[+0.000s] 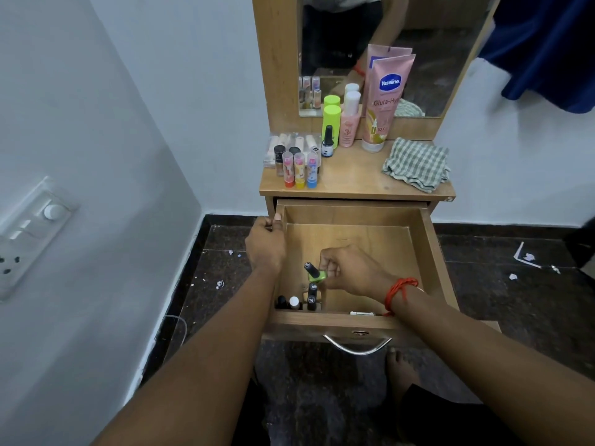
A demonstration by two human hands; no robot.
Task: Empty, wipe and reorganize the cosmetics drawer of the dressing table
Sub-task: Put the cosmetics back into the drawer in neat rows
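Dressing table [357, 185] w/ mirror [380, 43] fills the middle of view; its drawer [434, 252] is pulled out toward me, mostly bare inside. Worktop holds a pink Vaseline tube [384, 101] standing cap-down vs the mirror, a lime green bottle [331, 125], a pink bottle [349, 123], a folded checked cloth [417, 164] at the right, a clear case w/ lipsticks [297, 143] at the left and 3 lip balm sticks [299, 170] upright in front of it.

My left hand [265, 244] grips the drawer's left wall, fingers [277, 217] curled over the top edge. My right hand [352, 268], red thread on wrist, is inside the drawer, fingers clamped on a green nail polish bottle [315, 273]. Bottle is tilted, long axis diagonal, black cap pointing up-left, green body low-right in my grip.

Just below it, in the front-left corner, other small bottles [302, 299] stand upright, caps up, close together.
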